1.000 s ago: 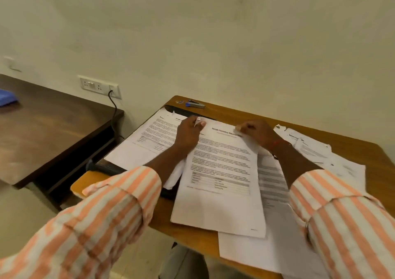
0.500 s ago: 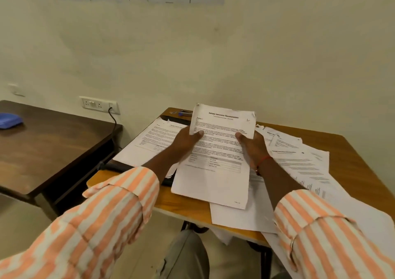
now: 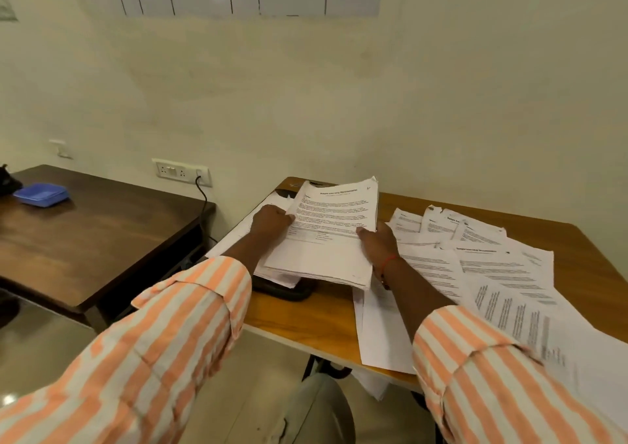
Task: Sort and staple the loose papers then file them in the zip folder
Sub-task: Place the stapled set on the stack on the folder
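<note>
At center frame, left hand and right hand grip the paper stack by its side edges; sheets are light, floppy, and probably slide apart easily.

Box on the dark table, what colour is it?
Blue. The box shows best in the head view, at the far left.

Papers in L hand, R hand

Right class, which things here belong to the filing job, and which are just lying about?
Job: white printed paper stack, loose white printed sheets, black zip folder.
Lying about: blue plastic box, white wall socket, black cable.
</note>
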Tool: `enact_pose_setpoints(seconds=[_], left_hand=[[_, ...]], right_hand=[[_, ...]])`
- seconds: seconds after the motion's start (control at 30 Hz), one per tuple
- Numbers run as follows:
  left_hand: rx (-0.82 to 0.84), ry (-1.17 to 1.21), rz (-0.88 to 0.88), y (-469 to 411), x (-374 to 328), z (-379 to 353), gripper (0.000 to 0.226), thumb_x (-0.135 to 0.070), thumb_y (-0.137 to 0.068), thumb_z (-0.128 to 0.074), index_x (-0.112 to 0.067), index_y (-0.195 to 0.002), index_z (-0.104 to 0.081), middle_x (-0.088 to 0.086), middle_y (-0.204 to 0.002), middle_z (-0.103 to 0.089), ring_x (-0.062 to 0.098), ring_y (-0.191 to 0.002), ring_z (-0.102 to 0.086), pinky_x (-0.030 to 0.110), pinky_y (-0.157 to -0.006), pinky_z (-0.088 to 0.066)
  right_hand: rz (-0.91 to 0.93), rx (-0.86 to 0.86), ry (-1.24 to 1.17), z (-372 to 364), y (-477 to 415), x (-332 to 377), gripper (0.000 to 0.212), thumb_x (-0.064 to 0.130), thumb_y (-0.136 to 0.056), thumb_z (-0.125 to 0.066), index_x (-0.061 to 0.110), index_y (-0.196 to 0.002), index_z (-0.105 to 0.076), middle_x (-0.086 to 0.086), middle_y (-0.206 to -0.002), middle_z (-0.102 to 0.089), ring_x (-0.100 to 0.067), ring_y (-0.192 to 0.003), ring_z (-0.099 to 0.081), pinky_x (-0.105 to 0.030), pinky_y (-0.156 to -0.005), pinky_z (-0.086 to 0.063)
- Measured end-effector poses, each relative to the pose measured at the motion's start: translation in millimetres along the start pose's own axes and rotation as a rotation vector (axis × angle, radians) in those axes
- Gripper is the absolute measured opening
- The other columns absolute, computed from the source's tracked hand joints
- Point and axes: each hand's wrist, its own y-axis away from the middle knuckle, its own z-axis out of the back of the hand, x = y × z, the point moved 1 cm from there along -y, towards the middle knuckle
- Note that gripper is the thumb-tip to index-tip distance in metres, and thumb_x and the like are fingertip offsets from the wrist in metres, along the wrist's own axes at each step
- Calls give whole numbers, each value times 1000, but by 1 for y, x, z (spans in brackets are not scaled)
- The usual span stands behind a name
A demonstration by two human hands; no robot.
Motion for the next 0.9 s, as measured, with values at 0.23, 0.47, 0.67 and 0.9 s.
enact_pose_setpoints(seconds=[0.23, 0.47, 0.67, 0.9], left_hand=[[-105, -183, -50, -41, 45, 46, 25, -17, -95, -65, -3, -114, -73, 17, -110, -72, 34, -103, -67, 42, -91, -56], [-89, -285, -62, -64, 75, 58, 33, -21, -96, -67, -5, -125, -69, 13, -125, -69, 30, -115, -64, 36, -98, -52], [-88, -316, -85, -67, 84, 50, 29, -23, -97, -64, -8, -119, -74, 12, -107, -72, 29, -100, -67, 41, -89, -56], [-99, -329, -47, -65, 80, 47, 32, -27, -100, -59, -11, -125, -71, 12, -106, -71, 30, -96, -67, 43, -87, -58]], right_hand=[[-34, -15, 151, -85, -20, 15, 38, 18, -98, -57, 7, -134, -51, -12, -132, -63, -33, -117, -63, -38, -93, -52], [26, -52, 388, -123, -11, 9, 49, 15, -92, -64, 10, -137, -44, -14, -130, -64, -32, -113, -65, -37, -87, -56], [19, -141, 385, -124, -6, -1, 44, 19, -90, -64, 7, -131, -50, -16, -128, -58, -32, -111, -62, -36, -84, -55], [-29, -151, 401, -124, -5, -5, 50, 19, -89, -66, 5, -132, -45, -16, -130, -47, -31, -108, -60, -32, -75, -48]])
